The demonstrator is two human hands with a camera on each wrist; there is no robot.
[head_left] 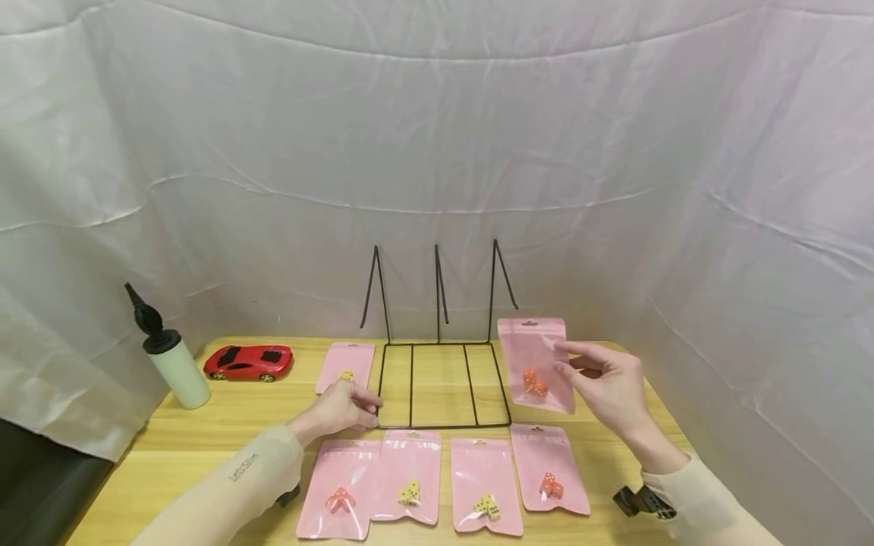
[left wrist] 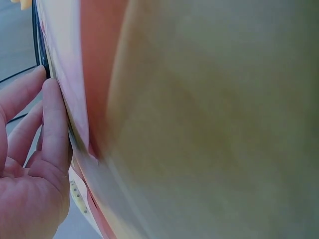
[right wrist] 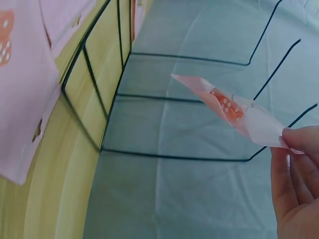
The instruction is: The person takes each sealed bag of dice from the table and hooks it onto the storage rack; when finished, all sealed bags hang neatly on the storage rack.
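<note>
A black wire display rack (head_left: pixel 437 343) with three upright hooks stands on the wooden table. My left hand (head_left: pixel 341 406) is at the rack's front left corner; its fingertips (left wrist: pixel 49 92) pinch the black wire. Beside the rack's right side, my right hand (head_left: pixel 610 383) holds up a pink zip bag (head_left: pixel 522 349) by its right edge, between thumb and fingers. Orange dice (head_left: pixel 535 384) show through the front of that bag. In the right wrist view the same bag (right wrist: pixel 259 117) appears nearly edge-on, near the hook ends and apart from them.
Several pink bags lie along the front, including one with yellow dice (head_left: pixel 412 466) and one with orange dice (head_left: pixel 546 447). Another pink bag (head_left: pixel 350 358) lies left of the rack. Farther left are a red toy car (head_left: pixel 249 364) and a pale green hand pump (head_left: pixel 179 373). White cloth (head_left: pixel 437 152) surrounds the table.
</note>
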